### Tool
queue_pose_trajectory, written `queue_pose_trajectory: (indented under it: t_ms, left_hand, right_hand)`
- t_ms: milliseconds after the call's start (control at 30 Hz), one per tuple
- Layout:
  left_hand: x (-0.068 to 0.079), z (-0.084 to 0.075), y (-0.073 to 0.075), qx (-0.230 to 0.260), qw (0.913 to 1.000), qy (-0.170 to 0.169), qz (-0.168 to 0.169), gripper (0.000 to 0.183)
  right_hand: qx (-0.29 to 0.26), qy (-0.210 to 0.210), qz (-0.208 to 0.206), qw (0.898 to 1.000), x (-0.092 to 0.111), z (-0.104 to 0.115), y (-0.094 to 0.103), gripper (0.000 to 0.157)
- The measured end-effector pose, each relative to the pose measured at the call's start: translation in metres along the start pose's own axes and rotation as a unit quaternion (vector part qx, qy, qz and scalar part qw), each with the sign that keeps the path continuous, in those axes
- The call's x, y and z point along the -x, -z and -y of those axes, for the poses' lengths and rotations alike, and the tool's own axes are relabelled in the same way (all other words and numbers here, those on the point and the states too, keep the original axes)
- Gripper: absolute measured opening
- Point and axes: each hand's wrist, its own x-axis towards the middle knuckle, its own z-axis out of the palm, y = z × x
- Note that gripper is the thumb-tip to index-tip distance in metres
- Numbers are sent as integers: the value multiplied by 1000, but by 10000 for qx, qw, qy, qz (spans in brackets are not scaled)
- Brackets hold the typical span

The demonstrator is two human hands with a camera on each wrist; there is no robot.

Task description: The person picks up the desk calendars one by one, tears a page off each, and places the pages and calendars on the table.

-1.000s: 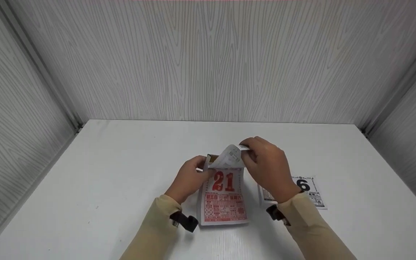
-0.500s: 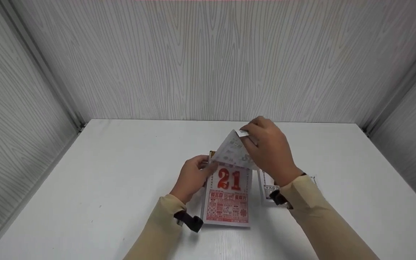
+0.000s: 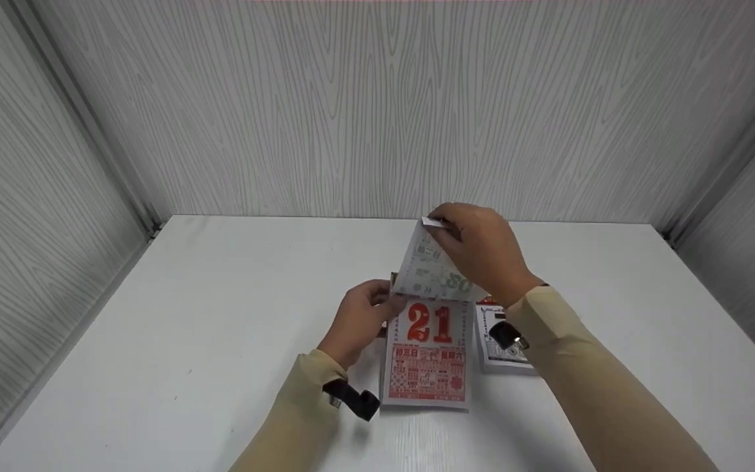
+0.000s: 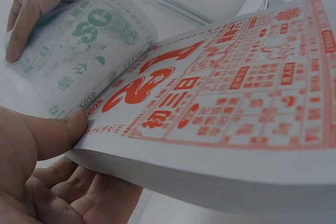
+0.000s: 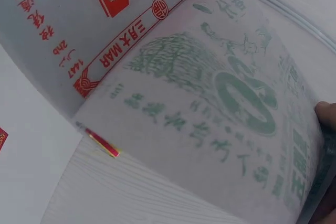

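Note:
A thick tear-off calendar pad point(image 3: 426, 377) shows a red "21" page, held slanting over the white table. My left hand point(image 3: 359, 318) grips its upper left side. In the left wrist view, the left thumb point(image 4: 65, 129) lies on top near the binding, with the fingers curled beneath. My right hand point(image 3: 485, 249) pinches the free end of a thin page point(image 3: 433, 265) and holds it up, folded back from the binding. A green "20" shows reversed through this page point(image 5: 210, 98) in the right wrist view. The calendar's top edge is mostly hidden behind it.
A second calendar pad point(image 3: 492, 351) with black print lies on the table point(image 3: 253, 282) to the right, partly covered by my right sleeve point(image 3: 571, 351). Grey wood-grain panels point(image 3: 377, 111) rise behind and at both sides.
The right hand has risen, drawing the page from a low curl to nearly upright. The calendar and left hand have shifted slightly right. My right sleeve now hides the second pad's black "6".

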Motion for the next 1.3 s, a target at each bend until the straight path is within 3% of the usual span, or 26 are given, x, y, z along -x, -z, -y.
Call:
queue_pose_trajectory:
  t_ms: [267, 467, 733, 867, 1100, 1300]
  left_hand:
    - [-1, -2, -2, 196, 9984, -153, -504, 43]
    - [2, -5, -3, 143, 9973, -298, -651, 48]
    - [4, -5, -6, -289, 9958, -626, -603, 48]
    - [4, -4, -5, -240, 9960, -702, -498, 46]
    - [4, -1, -6, -120, 9979, -611, -170, 43]
    - [5, -1, -7, -116, 9982, -571, -172, 41]
  right_hand:
    - [-70, -75, -208, 9997, -14, 0, 3, 16]
    - [119, -170, -136, 9997, -20, 0, 4, 18]
    - [148, -249, -70, 9996, -20, -2, 1, 18]
    - [237, -269, -33, 9994, -22, -4, -1, 17]
    - [195, -455, -13, 9988, -20, -10, -2, 18]
    - [66, -538, -17, 9985, -18, -13, -5, 19]
